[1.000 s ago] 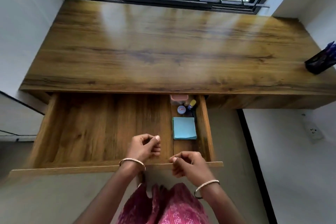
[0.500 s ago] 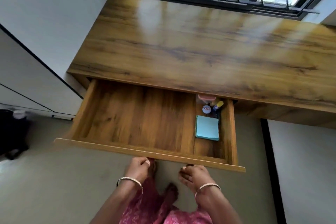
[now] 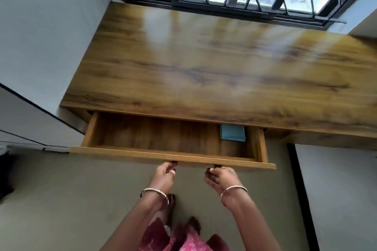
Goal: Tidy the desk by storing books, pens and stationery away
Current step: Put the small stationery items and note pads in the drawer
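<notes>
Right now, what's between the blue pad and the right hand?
In the head view, only bare drawer floor and the drawer front lie between the pad and the right hand.

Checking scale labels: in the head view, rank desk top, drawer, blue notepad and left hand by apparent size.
1. desk top
2. drawer
3. left hand and blue notepad look alike: hand nearer the camera, notepad partly hidden under the desk top; unranked.

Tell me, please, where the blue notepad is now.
In the head view, the blue notepad lies at the right end of the drawer, partly under the desk edge.
</notes>
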### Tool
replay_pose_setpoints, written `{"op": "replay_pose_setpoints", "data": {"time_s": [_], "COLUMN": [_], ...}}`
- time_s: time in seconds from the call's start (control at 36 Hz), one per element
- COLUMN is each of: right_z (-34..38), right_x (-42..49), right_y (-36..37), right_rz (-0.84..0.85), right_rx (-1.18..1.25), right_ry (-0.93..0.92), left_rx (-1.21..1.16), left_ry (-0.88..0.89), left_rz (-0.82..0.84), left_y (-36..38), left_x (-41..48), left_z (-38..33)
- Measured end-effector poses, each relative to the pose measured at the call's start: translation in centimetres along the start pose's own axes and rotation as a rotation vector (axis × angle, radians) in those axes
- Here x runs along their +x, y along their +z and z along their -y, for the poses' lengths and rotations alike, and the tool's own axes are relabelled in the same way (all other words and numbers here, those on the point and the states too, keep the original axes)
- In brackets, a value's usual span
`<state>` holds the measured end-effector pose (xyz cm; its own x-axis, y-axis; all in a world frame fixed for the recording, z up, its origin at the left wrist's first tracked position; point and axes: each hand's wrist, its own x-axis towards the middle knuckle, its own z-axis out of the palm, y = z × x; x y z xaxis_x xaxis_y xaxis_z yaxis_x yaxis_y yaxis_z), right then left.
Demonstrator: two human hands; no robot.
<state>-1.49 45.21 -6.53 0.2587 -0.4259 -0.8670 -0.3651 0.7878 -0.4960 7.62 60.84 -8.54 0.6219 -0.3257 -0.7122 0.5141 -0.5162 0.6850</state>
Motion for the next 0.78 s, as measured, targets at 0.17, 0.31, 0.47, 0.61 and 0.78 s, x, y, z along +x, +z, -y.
{"op": "replay_pose_setpoints", "data": {"time_s": [0.17, 0.31, 0.47, 0.61, 0.78], "right_z": [2.3, 4.4, 6.2, 6.9, 6.3], "right_x": [3.1, 4.8, 5.8, 5.9, 5.2], "right_y": [1.9, 3.5, 5.2, 5.8, 4.8], "right_rz": [-0.020, -0.016, 0.002, 0.038, 0.033], "right_rx": [0.025, 0.065, 0.054, 0.035, 0.026], "right_ry": [-0.028, -0.059, -0.089, -0.137, -0.180], "left_rx": [-0.045, -0.033, -0.032, 0.013, 0.076], "left_ry": [0.033, 0.064, 0.112, 0.149, 0.151], "left_rz": [0.033, 0.050, 0.090, 0.110, 0.115], "left_y": [0.0, -0.1, -0.4, -0.6, -0.1], "left_x": [2.5, 4.9, 6.5, 7.6, 7.3], "left_z": [-3.3, -5.0, -6.8, -7.4, -7.3]}}
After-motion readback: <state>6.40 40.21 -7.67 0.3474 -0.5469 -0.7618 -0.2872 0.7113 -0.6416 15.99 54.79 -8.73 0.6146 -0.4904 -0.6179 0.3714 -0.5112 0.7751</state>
